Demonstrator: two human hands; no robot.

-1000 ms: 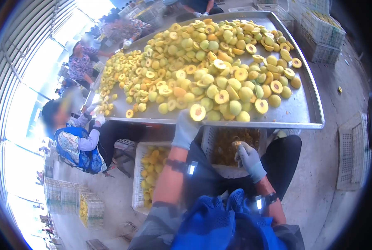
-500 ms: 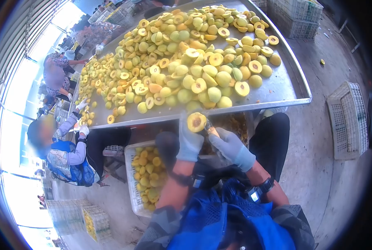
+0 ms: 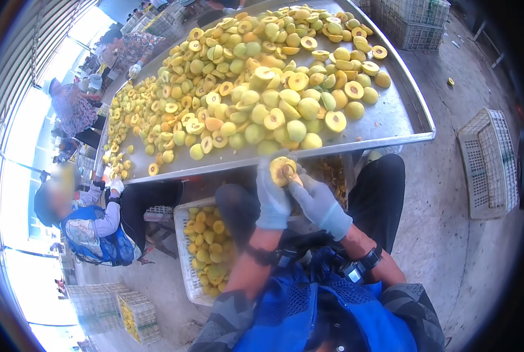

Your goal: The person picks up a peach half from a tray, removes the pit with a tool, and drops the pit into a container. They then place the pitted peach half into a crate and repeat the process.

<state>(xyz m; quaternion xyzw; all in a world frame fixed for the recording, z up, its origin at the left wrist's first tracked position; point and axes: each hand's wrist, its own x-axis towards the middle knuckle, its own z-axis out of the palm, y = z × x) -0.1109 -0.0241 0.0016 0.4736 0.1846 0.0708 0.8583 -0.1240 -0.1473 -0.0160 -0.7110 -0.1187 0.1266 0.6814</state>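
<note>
My left hand (image 3: 272,196), in a grey glove, grips a halved yellow peach (image 3: 283,170) with its cut face up, just below the front edge of the metal table (image 3: 391,120). My gloved right hand (image 3: 318,202) holds a small pitting tool (image 3: 295,178) whose tip is pressed into the pit of that half. Both hands hang over my lap, above a white crate of pits (image 3: 327,173). A big heap of halved peaches (image 3: 256,88) covers the table.
A white crate of pitted peach halves (image 3: 206,249) stands on the floor at my left knee. A seated person in a blue vest (image 3: 92,229) works at the table's left end; others stand farther along. Empty crates (image 3: 487,164) lie on the concrete at right, stacked crates (image 3: 411,20) behind.
My left hand took a peach half from the table edge and drew it down toward my lap. My right hand rose from the pit crate and set the tool into the half.
</note>
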